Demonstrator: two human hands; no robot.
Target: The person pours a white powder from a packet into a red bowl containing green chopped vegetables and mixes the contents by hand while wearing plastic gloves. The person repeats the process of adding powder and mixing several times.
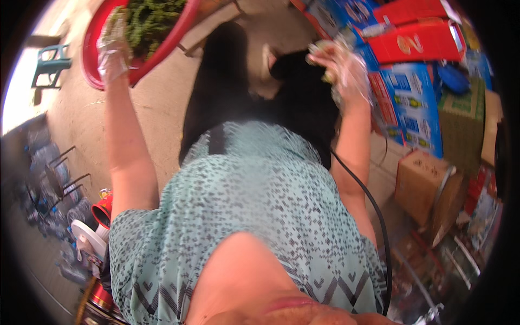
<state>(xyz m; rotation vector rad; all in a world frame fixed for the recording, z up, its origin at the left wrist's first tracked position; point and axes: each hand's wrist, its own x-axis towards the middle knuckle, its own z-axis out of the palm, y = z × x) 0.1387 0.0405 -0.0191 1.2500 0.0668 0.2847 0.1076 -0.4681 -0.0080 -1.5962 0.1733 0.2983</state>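
My left hand (115,44), in a clear plastic glove with greenish stains, is at the inner left side of a red plastic basin (91,65), beside a heap of green leafy plant matter (152,24). Whether its fingers hold anything cannot be made out. My right hand (341,67), also in a clear plastic glove, is raised at the upper right, beside blue and red cardboard boxes. Its fingers are bent and bear green bits; blur hides whether something is between them.
Brown cardboard boxes (422,187) stand at the right, below blue printed cartons (418,105). A green plastic stool (53,67) is at the far left. Clear plastic bottles (48,162) are heaped at the lower left. A black cable (378,211) runs beside my right arm.
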